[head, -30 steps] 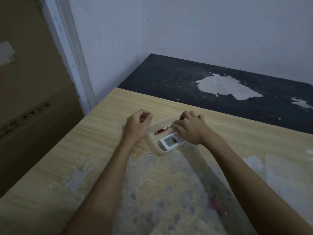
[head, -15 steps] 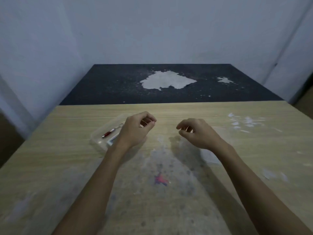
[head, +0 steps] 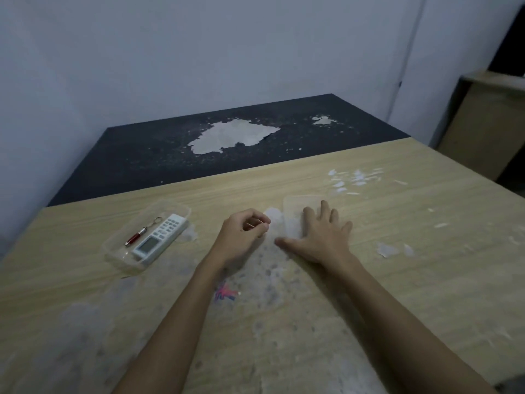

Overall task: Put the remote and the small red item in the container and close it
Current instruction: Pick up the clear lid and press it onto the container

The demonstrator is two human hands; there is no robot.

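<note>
Worn pale wood makes up the table (head: 369,322), its veneer scuffed grey nearest the camera, with a small pink-and-blue mark (head: 225,292) on that patch. Beyond the mark, the left hand (head: 241,237) rests loosely curled, fingers tucked together near the thumb; whether they pinch anything I cannot tell. Just right of it, the right hand (head: 321,237) lies flat with fingers spread on the clear lid (head: 292,211). Well to the left of the lid sits the open container (head: 113,251), already holding the white remote (head: 159,240) and, beside it, the small red item (head: 135,237) on its key ring. What remains, as I judge it, is closing: the flat lid gives little to grab, so sliding it or lifting one edge with a fingertip should come first, then matching its corners to the container before pressing down all round. Behind the table runs a dark speckled surface (head: 142,155) against the wall.
</note>
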